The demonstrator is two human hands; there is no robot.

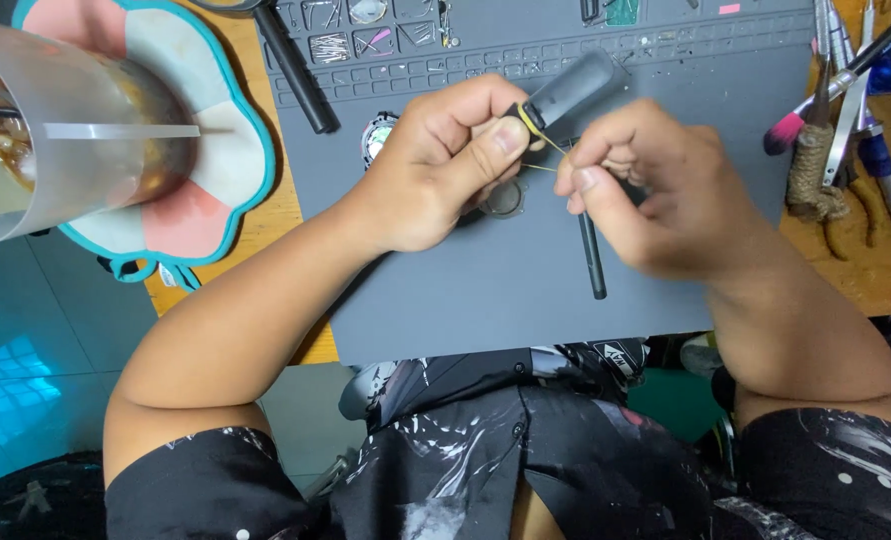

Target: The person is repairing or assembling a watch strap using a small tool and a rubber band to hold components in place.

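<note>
My left hand [445,160] grips a dark grey, rounded tool handle [572,88] that points up and to the right, with a thin yellow ring around its lower end next to my thumb. My right hand [655,190] pinches a fine yellowish wire [548,147] that runs to that ring. Both hands hover over a grey work mat [525,290]. A thin black rod [591,255] lies on the mat under my right hand. A small round metal part [505,200] sits on the mat beneath my left hand, partly hidden.
A translucent plastic cup [55,130] with a brown drink stands on a flower-shaped coaster [215,170] at the left. Tweezers, pens and a pink-tipped brush [845,90] lie at the right. A black tube [295,70] and small-parts compartments [365,40] sit at the mat's far edge.
</note>
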